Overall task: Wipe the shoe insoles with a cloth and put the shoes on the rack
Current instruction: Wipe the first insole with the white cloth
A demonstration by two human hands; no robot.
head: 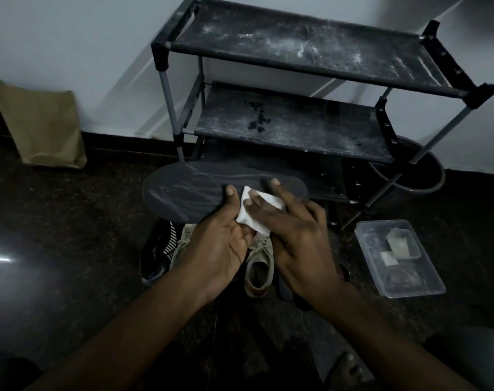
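From the head view, my left hand [220,249] carries the dark insole [189,190] from beneath, palm turned up, thumb curled over its near edge, so that grip is closed on the insole, which lies roughly level and stretches out to both sides of my hands. My right hand [296,238] lies flat on top with fingers spread, pressing the white cloth [257,210] against the insole; the cloth is folded small and sits between my two hands, its near corner touching my left palm. That right grip is loose and wide, fingers laid over the cloth and not curled around it. Faint pale streaks cross the insole to the left of my grip. Directly below my hands, on the dark floor [70,221], stands a beige lace-up shoe [258,266], and just left of it a black shoe [155,255] with a striped lining. Beyond my grip stands the black rack [310,49], its two fabric shelves dusty and bare. To the right of my right hand a clear plastic box [398,258] rests on the floor with a few pale folded pieces inside. Far off to the left, a brown paper bag [39,125] leans against the wall.
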